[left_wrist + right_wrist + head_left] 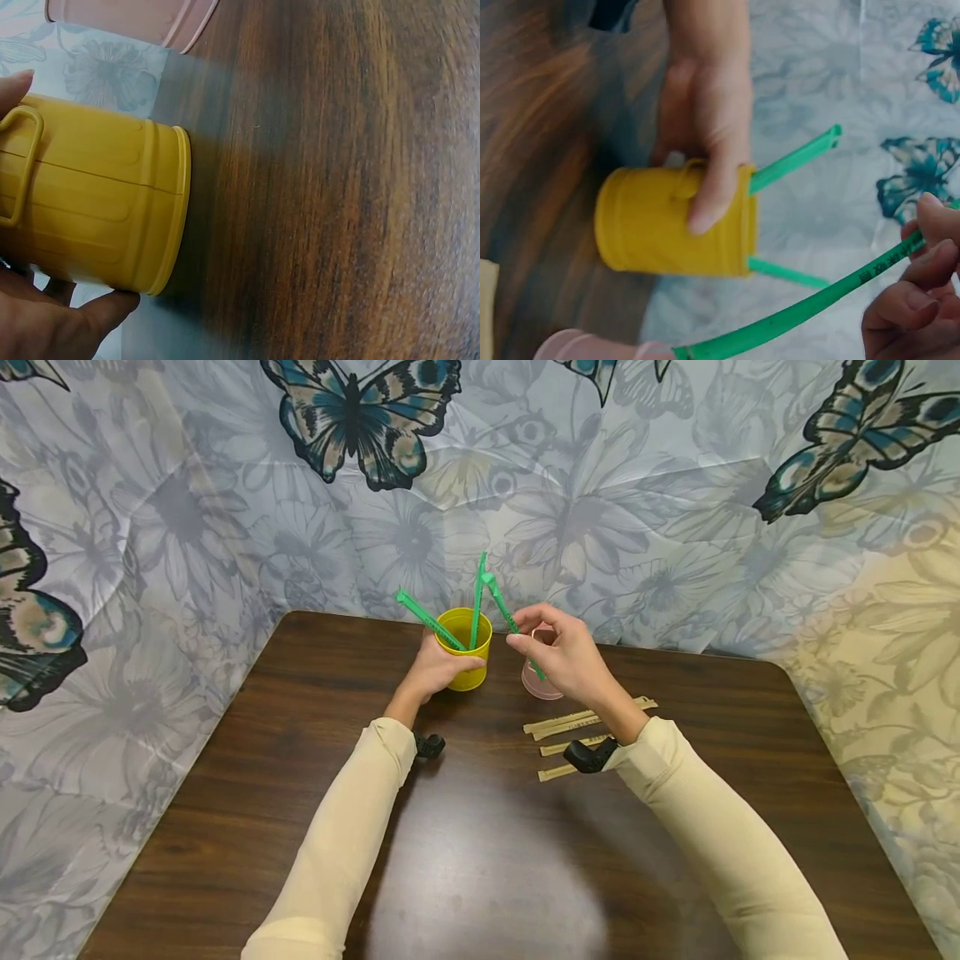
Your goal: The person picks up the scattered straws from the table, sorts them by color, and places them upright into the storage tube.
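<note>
My left hand (437,670) grips a small yellow bucket (472,679) upright near the table's back edge, thumb across its near side. Two green wrapped straws (477,589) stand in it, one leaning left over the rim. A raised loop handle shows on the bucket's wall (82,191) in the left wrist view. Between thumb and fingers, my right hand (570,658) pinches another green wrapped straw (795,309), which carries dark printing. That straw slants in the air right of the yellow bucket. Behind the right hand stands a pink bucket (538,690), partly hidden.
Several tan wrapped straws (562,725) lie on the dark wooden table (337,693) below the right wrist, which covers part of them. A butterfly-patterned cloth (405,535) hangs behind the table's back edge. Each wrist wears a black camera mount (589,756).
</note>
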`<state>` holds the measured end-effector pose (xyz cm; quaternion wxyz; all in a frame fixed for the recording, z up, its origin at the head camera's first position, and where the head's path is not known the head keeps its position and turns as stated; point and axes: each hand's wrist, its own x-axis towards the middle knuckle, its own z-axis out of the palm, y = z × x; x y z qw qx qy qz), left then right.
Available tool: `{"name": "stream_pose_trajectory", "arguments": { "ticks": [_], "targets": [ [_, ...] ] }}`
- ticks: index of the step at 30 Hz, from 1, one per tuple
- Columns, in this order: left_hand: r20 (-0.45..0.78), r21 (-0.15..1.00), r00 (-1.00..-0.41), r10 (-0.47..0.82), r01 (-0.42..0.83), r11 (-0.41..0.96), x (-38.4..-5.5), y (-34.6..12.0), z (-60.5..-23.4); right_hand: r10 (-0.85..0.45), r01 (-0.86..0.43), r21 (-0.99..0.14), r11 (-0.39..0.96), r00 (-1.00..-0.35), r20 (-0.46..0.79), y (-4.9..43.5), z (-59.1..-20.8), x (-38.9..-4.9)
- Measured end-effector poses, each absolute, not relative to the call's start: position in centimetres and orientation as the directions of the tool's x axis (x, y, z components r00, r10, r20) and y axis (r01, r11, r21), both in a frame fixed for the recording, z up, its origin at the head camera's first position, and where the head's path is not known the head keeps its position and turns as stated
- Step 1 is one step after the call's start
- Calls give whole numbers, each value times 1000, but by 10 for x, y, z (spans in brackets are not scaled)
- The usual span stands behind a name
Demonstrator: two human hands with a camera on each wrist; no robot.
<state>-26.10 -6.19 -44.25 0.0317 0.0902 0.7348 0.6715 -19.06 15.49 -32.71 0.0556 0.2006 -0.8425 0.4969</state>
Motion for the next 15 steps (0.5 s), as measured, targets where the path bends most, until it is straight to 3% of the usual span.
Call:
{"name": "stream_pose_trajectory", "arguments": {
  "ticks": [7, 15],
  "targets": [
    [96, 993, -971, 220, 110, 52, -264, -63, -443, -207, -477, -833, 280, -877, 433, 133, -304, -198],
    [64, 995, -973, 222, 79, 61, -264, -65, -442, -175, -477, -827, 297, -879, 444, 119, -296, -220]
  ]
}}
